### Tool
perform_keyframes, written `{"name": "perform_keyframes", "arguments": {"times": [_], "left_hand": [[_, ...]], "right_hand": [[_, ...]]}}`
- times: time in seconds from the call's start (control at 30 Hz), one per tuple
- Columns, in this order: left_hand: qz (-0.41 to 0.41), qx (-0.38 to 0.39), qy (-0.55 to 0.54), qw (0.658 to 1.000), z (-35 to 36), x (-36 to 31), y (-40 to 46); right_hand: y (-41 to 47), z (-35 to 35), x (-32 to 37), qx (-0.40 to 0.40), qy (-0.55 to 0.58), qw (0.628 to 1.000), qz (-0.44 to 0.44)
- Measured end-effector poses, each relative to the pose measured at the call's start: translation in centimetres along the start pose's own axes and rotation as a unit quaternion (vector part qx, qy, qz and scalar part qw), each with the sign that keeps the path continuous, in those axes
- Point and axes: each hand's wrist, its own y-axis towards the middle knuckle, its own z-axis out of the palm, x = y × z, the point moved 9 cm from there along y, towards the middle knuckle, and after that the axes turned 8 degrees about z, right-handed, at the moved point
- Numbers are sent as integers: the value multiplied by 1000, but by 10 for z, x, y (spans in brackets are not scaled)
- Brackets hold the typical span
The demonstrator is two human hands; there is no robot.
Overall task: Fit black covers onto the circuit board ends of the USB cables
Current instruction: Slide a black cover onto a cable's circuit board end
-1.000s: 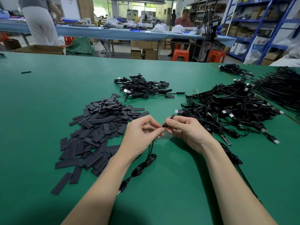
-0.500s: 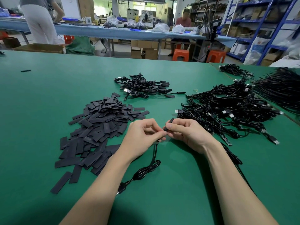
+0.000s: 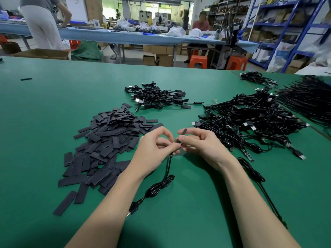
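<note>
My left hand (image 3: 154, 151) pinches a black USB cable (image 3: 161, 185) just below its board end, and the cable hangs down in a coil to its plug on the green table. My right hand (image 3: 200, 145) pinches a black cover (image 3: 181, 136) that sits on that end and sticks up between its fingers. The board itself is hidden by the cover and my fingers. A heap of flat black covers (image 3: 105, 140) lies to the left of my hands. A large tangle of bare cables (image 3: 250, 122) lies to the right.
A smaller pile of covered cables (image 3: 157, 97) lies behind my hands. Another cable (image 3: 254, 174) runs under my right forearm. More cable bundles (image 3: 308, 99) lie far right across a table seam. People work at a blue bench (image 3: 125, 37) behind.
My hands have risen slightly and drawn a little apart. More of the black cover shows above my right fingers, and the cable coil has lifted with them.
</note>
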Motion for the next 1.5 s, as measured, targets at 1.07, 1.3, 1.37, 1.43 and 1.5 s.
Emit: {"name": "perform_keyframes", "arguments": {"times": [1.07, 1.3, 1.37, 1.43, 1.5], "left_hand": [[-26, -15, -21, 999, -5, 7, 1], [-28, -29, -27, 999, -7, 9, 2], [-27, -26, -25, 999, -7, 8, 2], [-25, -24, -24, 999, -7, 8, 2], [-25, -25, -26, 999, -7, 9, 3]], "right_hand": [[-2, -1, 18, -105, 10, 991, -81], [-4, 6, 25, -104, -22, 986, -130], [-6, 8, 28, -100, -24, 984, -146], [-7, 9, 30, -99, -30, 982, -156], [-7, 10, 31, -98, -35, 981, -161]]}}
